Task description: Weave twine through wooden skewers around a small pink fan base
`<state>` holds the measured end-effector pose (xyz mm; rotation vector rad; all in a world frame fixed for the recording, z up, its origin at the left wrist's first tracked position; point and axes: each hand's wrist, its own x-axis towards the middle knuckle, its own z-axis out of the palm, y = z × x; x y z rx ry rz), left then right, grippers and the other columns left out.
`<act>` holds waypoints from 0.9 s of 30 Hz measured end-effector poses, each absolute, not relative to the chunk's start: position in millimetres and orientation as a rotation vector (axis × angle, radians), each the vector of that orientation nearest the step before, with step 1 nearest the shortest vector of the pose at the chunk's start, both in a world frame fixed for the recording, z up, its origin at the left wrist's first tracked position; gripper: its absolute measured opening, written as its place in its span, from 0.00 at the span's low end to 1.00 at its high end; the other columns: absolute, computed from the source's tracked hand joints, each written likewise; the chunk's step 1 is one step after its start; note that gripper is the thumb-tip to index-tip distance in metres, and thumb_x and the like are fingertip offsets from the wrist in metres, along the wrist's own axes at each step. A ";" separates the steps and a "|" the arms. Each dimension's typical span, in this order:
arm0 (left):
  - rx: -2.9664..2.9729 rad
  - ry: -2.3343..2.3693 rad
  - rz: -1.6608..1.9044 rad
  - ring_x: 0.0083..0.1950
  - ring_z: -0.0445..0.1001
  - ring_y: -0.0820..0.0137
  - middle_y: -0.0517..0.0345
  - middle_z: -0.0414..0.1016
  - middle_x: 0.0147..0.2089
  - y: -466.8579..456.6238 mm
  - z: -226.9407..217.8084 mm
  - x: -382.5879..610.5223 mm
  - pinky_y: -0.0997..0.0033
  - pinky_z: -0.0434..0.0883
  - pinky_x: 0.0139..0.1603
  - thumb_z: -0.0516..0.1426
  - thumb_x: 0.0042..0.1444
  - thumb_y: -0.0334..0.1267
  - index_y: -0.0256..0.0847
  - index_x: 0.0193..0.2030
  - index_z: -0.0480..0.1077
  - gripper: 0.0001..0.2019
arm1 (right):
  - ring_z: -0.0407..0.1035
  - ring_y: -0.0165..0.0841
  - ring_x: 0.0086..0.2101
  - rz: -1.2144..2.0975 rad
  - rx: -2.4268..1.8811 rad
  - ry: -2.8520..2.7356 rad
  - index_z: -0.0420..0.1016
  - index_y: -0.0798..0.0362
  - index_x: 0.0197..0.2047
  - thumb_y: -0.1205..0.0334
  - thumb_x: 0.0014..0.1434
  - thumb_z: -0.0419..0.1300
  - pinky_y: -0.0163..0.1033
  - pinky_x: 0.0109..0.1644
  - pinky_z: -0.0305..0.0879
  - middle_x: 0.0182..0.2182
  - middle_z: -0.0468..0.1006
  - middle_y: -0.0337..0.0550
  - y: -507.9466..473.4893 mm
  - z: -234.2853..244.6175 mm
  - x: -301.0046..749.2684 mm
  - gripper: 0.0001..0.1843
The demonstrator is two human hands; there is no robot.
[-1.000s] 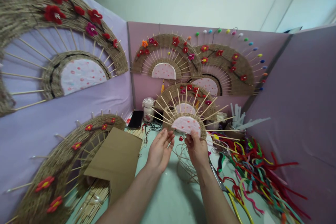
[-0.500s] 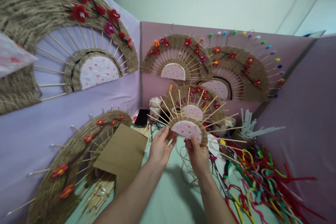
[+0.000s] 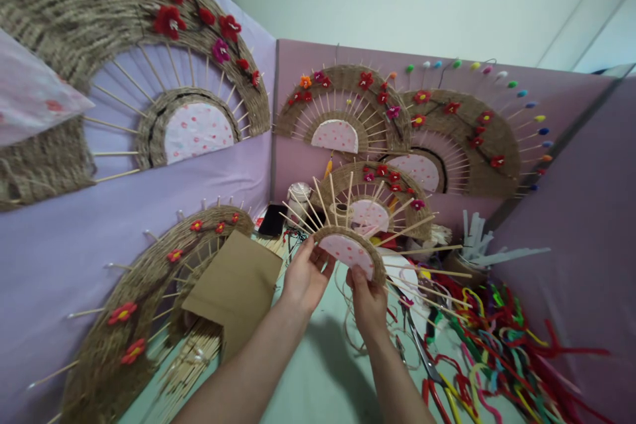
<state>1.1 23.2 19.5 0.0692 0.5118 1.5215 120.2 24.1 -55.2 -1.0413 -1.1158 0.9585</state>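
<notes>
A small half-round woven fan frame (image 3: 346, 252) is held up above the table, tilted down to the right. Its pink spotted centre is edged with a band of twine, and bare wooden sticks fan outward from it. My left hand (image 3: 305, 276) grips the left end of the band, fingers curled behind it. Lower right, my right hand (image 3: 368, 301) pinches the frame with the thumb on the spotted face; its other fingers are hidden behind. Loose twine (image 3: 348, 328) hangs or lies below, between the hands.
Scissors (image 3: 422, 351) lie right of my right arm, beside a pile of coloured pipe cleaners (image 3: 507, 344). Cardboard (image 3: 233, 285) and bundled sticks (image 3: 191, 361) are at left. Finished fans (image 3: 358, 139) lean or hang on the partitions. Glue sticks (image 3: 477, 242) stand at back right.
The fan frame has tilted further, its right end dropping, and both hands still hold it. My right hand sits slightly lower. The whole view has shifted a little.
</notes>
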 end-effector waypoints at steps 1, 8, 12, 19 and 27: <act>0.068 0.511 1.513 0.32 0.73 0.74 0.57 0.72 0.32 23.2 19.8 0.5 0.72 0.72 0.36 0.55 0.58 0.32 0.39 0.35 0.69 0.02 | 0.70 0.36 0.34 0.892 -1.110 -1.050 0.75 0.51 0.40 0.45 0.52 0.59 0.41 0.39 0.66 0.31 0.78 0.43 21.5 -53.8 117.1 0.20; 0.062 0.493 1.480 0.29 0.72 0.72 0.58 0.71 0.28 22.7 21.2 0.8 0.69 0.71 0.35 0.49 0.63 0.37 0.41 0.34 0.65 0.08 | 0.72 0.42 0.43 0.594 -1.147 -1.318 0.77 0.49 0.43 0.48 0.55 0.57 0.44 0.44 0.68 0.38 0.80 0.45 12.2 -48.3 109.4 0.18; 0.109 0.539 1.570 0.28 0.71 0.73 0.61 0.70 0.27 24.4 22.4 -3.3 0.71 0.70 0.34 0.51 0.61 0.36 0.41 0.34 0.66 0.06 | 0.72 0.40 0.40 0.535 -0.923 -1.580 0.73 0.48 0.51 0.54 0.56 0.59 0.43 0.44 0.68 0.40 0.78 0.45 22.2 -57.2 113.2 0.19; 0.616 0.695 1.550 0.27 0.65 0.78 0.64 0.68 0.26 27.0 22.3 -15.4 0.79 0.63 0.29 0.64 0.47 0.42 0.38 0.31 0.70 0.10 | 0.67 0.33 0.32 0.379 -0.987 -1.616 0.69 0.51 0.52 0.59 0.58 0.58 0.41 0.39 0.66 0.33 0.73 0.42 31.5 -41.4 140.4 0.18; 0.884 0.747 1.506 0.37 0.68 0.76 0.62 0.73 0.34 11.4 20.8 11.6 0.77 0.63 0.41 0.65 0.44 0.41 0.40 0.35 0.73 0.12 | 0.68 0.33 0.30 0.303 -1.069 -1.447 0.77 0.51 0.31 0.57 0.56 0.60 0.38 0.35 0.64 0.27 0.75 0.41 20.4 -1.3 184.8 0.08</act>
